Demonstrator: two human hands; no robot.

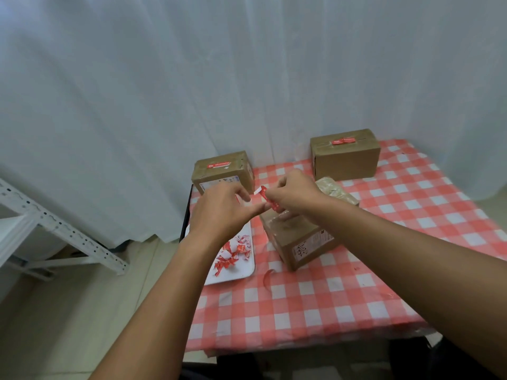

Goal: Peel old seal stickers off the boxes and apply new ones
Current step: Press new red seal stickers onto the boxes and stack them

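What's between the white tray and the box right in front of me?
Only checked tablecloth between the tray and the near box, plus one curled red sticker scrap lying near the tray's corner, as the head view shows.

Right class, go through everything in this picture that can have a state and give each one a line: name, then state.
Near box: no red seal visible on top.
Back left box: closed, red seal on top.
Back right box: closed, red seal on top.
Red sticker: off the boxes, pinched between both hands.
Left hand: pinching the sticker.
Right hand: pinching the sticker.
White tray: holding crumpled sticker scraps.
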